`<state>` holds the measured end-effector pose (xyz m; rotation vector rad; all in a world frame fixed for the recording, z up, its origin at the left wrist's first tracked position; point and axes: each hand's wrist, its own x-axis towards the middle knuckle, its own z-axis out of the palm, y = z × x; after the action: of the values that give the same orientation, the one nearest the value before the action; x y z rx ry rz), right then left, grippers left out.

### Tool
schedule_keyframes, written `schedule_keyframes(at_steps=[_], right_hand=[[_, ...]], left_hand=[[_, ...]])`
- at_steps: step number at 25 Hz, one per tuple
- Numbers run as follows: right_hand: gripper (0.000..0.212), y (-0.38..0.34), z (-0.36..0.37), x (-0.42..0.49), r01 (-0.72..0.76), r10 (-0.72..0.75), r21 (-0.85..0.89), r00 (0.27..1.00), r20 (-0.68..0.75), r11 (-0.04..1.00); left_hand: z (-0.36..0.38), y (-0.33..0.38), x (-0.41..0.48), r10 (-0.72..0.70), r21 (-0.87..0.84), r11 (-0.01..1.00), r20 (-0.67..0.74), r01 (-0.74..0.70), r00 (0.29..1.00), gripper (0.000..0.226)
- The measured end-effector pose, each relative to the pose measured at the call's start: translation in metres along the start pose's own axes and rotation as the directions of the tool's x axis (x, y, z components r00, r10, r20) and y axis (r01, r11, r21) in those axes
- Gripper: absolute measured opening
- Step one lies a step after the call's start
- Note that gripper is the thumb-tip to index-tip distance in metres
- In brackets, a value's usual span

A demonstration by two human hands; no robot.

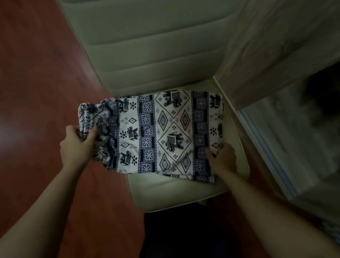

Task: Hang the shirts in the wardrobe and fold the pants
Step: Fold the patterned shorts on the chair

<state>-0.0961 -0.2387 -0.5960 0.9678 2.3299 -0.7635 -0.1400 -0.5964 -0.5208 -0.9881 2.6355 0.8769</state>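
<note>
Pants (165, 133) lie flat on chair seat (170, 194), one end hanging off seat's left side. Your left grip (78, 144) squeezes that bunched end; right grip (221, 155) pinches corner near seat's right side. Cloth looks soft, light, floppy. Hold edges, not middle.

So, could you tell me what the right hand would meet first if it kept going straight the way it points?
The right hand holds the white, dark-patterned elephant-print pants; going straight on, it would slide over that fabric first, then probably reach the backrest of the pale cushioned chair, though depth is unclear.
</note>
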Motion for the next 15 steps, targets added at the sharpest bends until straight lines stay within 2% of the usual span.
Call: schedule_keyframes(at_steps=[3, 5, 8, 11, 13, 15], right_hand=[[0.056, 0.004, 0.002, 0.001, -0.102, 0.103, -0.024, 0.992, 0.068, 0.995], [0.050, 0.006, -0.002, -0.001, -0.057, 0.058, -0.042, 0.998, 0.030, 0.998], [0.048, 0.003, -0.015, -0.010, 0.047, -0.046, 0.119, 0.999, -0.013, 0.992], [0.053, 0.002, -0.020, -0.023, 0.003, -0.045, 0.325, 0.992, 0.120, 0.946], [0.054, 0.008, -0.016, -0.029, -0.028, -0.033, 0.354, 0.986, 0.164, 0.935], [0.048, 0.020, -0.010, -0.033, -0.051, -0.005, 0.300, 0.983, 0.184, 0.953]], left_hand=[[0.004, -0.008, 0.004, -0.034, -0.020, 0.999, 0.012, 0.034, 0.999, 0.047], [0.005, -0.013, 0.004, -0.037, -0.009, 0.999, 0.018, 0.037, 0.999, 0.050], [0.004, -0.016, 0.003, -0.042, 0.009, 0.999, 0.018, 0.042, 0.999, 0.052], [0.002, -0.013, 0.004, -0.033, 0.034, 0.999, 0.011, 0.033, 0.999, 0.052], [0.003, -0.011, 0.007, -0.026, 0.067, 0.997, -0.005, 0.026, 1.000, 0.052], [0.005, -0.010, 0.011, -0.020, 0.098, 0.995, -0.019, 0.022, 1.000, 0.052]])
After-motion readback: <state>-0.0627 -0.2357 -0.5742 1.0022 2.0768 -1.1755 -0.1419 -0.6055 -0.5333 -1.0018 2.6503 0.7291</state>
